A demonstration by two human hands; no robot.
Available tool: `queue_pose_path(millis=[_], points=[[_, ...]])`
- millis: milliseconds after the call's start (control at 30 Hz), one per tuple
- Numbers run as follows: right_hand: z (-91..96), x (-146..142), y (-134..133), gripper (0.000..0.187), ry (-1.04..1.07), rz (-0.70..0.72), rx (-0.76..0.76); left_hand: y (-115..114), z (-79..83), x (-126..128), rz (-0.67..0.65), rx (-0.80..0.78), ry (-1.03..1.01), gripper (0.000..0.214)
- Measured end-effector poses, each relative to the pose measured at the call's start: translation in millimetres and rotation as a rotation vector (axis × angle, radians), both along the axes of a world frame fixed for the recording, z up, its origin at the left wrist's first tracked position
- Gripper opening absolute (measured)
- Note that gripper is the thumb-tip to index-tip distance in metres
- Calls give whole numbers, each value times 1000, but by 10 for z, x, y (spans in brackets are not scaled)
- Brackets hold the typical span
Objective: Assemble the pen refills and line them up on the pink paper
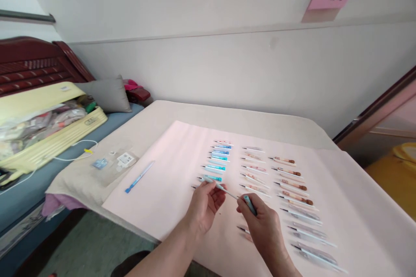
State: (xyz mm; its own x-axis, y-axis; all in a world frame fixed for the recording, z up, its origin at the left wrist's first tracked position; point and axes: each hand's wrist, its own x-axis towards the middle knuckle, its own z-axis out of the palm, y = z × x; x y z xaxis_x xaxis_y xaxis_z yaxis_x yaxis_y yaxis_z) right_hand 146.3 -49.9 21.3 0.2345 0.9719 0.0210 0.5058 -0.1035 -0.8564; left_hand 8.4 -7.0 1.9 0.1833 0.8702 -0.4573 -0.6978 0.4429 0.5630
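Over the near middle of the pink sheet (172, 190), my left hand (205, 201) pinches a slim pale pen part (211, 180) between thumb and fingers. A thin white rod, which looks like a pen refill (230, 192), runs from it toward my right hand (261, 218). My right hand is closed around a teal-ended pen barrel (249, 204); the rest of it is hidden in the fingers. Just beyond my left hand lies a column of blue and teal pens (217, 167). Pens with reddish patterns (255, 177) lie beyond my right hand, some partly covered by it.
Brown-topped pens (292, 185) and grey pens (313, 251) form a right column. A lone blue pen (139, 177) lies left, beside clear plastic packaging (125, 159). Further left, a yellow case (65, 125) filled with bags rests on a bed. A white wall (211, 69) stands behind.
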Motion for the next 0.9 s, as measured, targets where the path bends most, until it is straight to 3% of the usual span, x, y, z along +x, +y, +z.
queue_pose_path(millis=[400, 533, 700, 900], points=[[164, 79, -42, 25, 30, -140, 109, 161, -7, -181, 85, -41, -82, 7], [149, 108, -9, 24, 51, -194, 75, 109, 31, -146, 5, -1, -67, 12], [38, 70, 23, 24, 101, -131, 17, -40, 54, 23, -116, 29, -76, 12], [-23, 19, 20, 24, 108, -42, -26, -107, 56, 99, -147, 7, -84, 15]])
